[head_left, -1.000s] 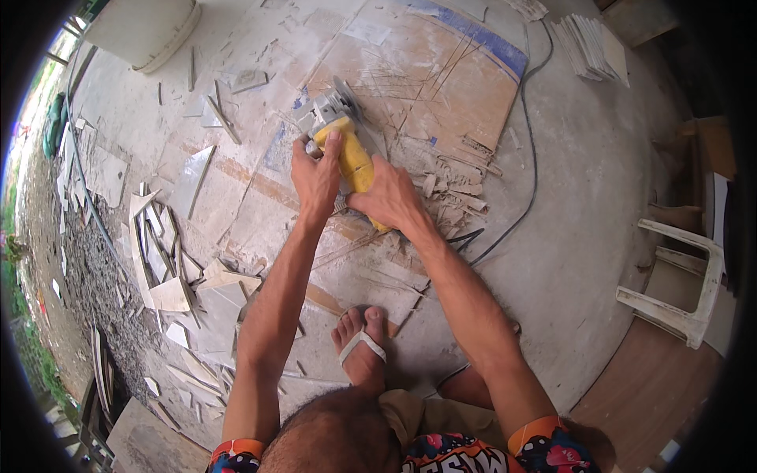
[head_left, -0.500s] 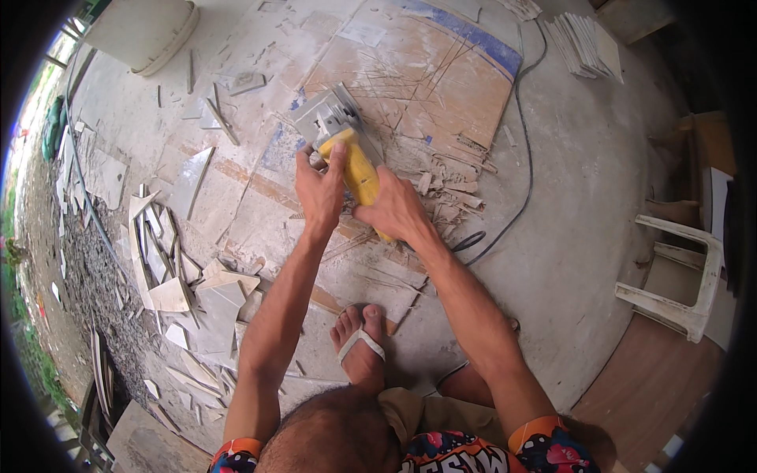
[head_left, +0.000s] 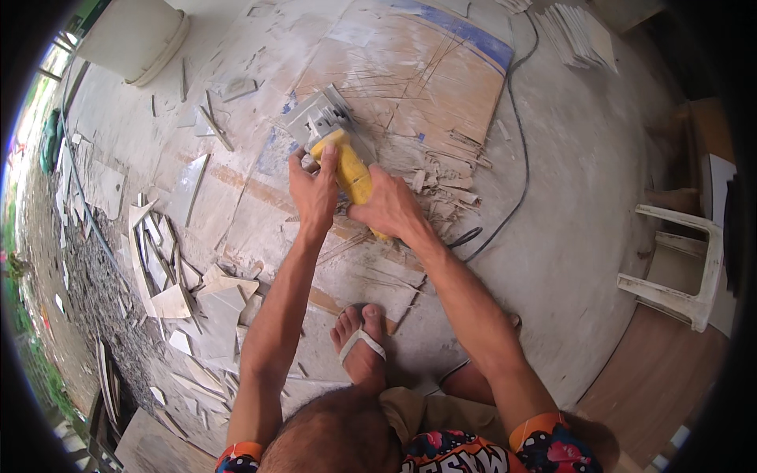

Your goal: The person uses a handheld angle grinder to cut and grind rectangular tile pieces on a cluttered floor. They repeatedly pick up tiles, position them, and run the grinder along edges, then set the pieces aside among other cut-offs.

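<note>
Both hands are on a yellow handheld power cutter [head_left: 354, 180] with a grey metal base plate [head_left: 330, 100]. My left hand [head_left: 314, 193] grips its front part, thumb on top of the yellow housing. My right hand [head_left: 388, 205] is wrapped round the rear handle. The cutter's plate rests on a dusty pale sheet [head_left: 272, 169] on the floor, just left of a scored brown board [head_left: 453, 87] with a blue edge. Any blade is hidden beneath the plate. A black cord [head_left: 523, 158] runs off to the right.
Broken tile pieces [head_left: 172, 302] lie heaped at the left, and splintered scraps [head_left: 453, 189] lie right of the cutter. A white bucket [head_left: 130, 39] stands far left. Stacked tiles [head_left: 569, 35] sit far right, with a white plastic stool [head_left: 680, 264] nearer. My sandalled foot [head_left: 361, 347] is close below.
The view has shifted slightly, so the floor, hands and cutter all appear a little further left. Both hands keep their hold on the cutter, which has barely moved over the sheet.
</note>
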{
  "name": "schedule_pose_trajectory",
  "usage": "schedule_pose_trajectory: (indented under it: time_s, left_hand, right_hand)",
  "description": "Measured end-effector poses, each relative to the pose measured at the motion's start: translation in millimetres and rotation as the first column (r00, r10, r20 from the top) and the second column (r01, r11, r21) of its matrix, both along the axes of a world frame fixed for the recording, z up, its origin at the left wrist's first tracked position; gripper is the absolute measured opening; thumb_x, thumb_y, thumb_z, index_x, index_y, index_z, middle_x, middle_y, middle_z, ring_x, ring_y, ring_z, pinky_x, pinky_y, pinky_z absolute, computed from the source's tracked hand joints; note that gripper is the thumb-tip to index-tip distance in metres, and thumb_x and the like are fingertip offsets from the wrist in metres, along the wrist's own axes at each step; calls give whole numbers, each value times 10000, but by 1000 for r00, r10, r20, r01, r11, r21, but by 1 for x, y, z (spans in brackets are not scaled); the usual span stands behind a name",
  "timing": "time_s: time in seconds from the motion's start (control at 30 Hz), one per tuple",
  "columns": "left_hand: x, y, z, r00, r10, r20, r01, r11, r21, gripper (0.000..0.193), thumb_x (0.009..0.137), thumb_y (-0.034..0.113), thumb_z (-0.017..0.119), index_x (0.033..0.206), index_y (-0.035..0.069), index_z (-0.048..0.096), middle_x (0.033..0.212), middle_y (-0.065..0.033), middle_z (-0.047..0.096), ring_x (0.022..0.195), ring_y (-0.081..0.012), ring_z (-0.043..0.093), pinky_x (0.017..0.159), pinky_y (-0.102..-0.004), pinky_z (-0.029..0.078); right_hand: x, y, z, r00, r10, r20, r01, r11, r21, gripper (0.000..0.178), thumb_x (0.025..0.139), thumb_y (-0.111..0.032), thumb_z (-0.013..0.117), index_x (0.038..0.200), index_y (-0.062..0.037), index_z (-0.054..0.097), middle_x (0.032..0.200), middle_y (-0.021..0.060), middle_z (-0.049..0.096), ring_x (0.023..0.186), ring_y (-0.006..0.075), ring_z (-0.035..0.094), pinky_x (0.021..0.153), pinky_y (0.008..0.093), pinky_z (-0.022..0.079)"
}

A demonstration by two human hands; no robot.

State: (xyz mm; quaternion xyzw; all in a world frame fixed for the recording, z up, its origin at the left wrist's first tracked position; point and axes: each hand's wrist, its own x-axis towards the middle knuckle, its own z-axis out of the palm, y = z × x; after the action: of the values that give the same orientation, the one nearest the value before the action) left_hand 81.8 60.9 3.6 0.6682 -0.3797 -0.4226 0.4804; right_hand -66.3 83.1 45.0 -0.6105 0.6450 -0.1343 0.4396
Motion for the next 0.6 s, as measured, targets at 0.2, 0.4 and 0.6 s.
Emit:
schedule_pose_trajectory:
  time_s: [0.2, 0.4, 0.6]
  left_hand:
    - [-5, 14, -1, 996, -26, 82, 26, 1000, 1, 804, 937, 505, 727, 1411, -86, 456, 1095, -283, 696, 963, -294, 706, 825, -386, 563]
    - [-11, 28, 12, 994, -46, 103, 40, 998, 53, 803, 939, 504, 728, 1420, -74, 446, 1087, -271, 696, 934, -272, 700, 803, -375, 560]
    - [-11, 21, 6, 999, -19, 30, 19, 1000, 10, 794, 945, 494, 727, 1410, -84, 445, 1082, -259, 688, 952, -267, 690, 804, -367, 556]
  right_hand:
    - [-6, 13, -7, 999, -40, 16, 39, 999, 26, 524, 666, -233, 787, 1037, 64, 566, 975, 311, 689, 949, 491, 674, 827, 495, 548]
    - [-13, 26, -6, 999, -35, 17, 34, 999, 26, 521, 665, -243, 778, 1026, 62, 558, 977, 325, 682, 957, 502, 667, 829, 504, 543]
    - [-12, 20, 1, 1000, -19, 15, 18, 999, 31, 534, 673, -266, 774, 1035, 64, 563, 985, 322, 687, 973, 492, 673, 837, 504, 545]
